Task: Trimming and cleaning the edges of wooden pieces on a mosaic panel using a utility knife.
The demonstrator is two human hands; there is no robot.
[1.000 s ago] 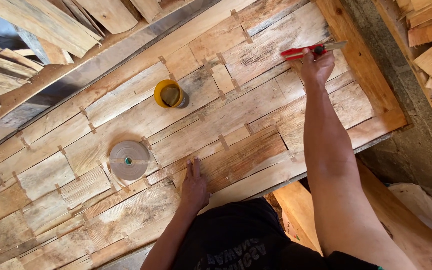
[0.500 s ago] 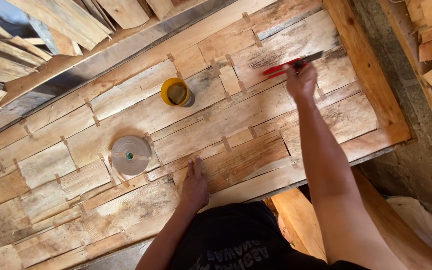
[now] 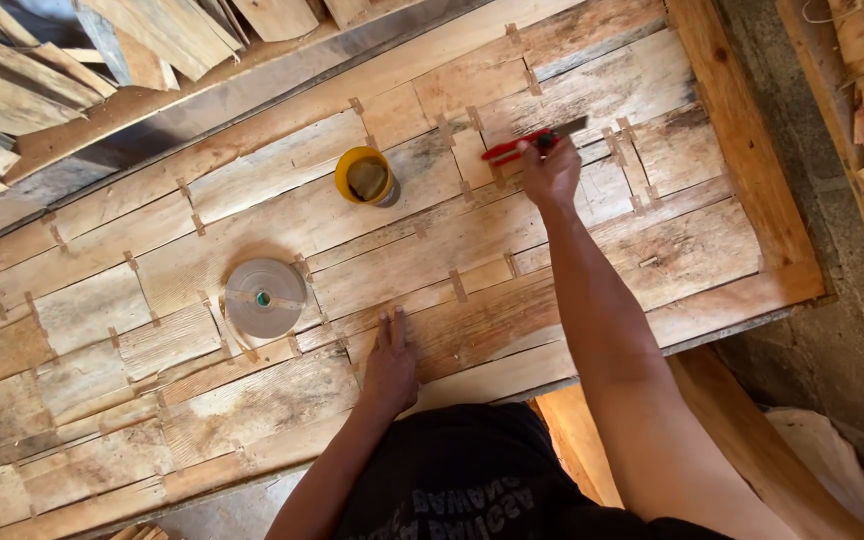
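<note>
Trimming stage: right hand (image 3: pixel 550 172) gripping red cutter (image 3: pixel 524 146) over veneer sheet (image 3: pixel 572 250); left hand (image 3: pixel 390 365) spread flat, bracing. Steady blade guidance along seam needed.

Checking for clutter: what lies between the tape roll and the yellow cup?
Only taped wood veneer lies between the tape roll and yellow cup, in the head view.

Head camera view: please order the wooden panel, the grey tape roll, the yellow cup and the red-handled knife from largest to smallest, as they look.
1. wooden panel, by far the largest.
2. grey tape roll.
3. red-handled knife and yellow cup: unsure. The knife is longer but thin, and the right hand covers part of it.
</note>
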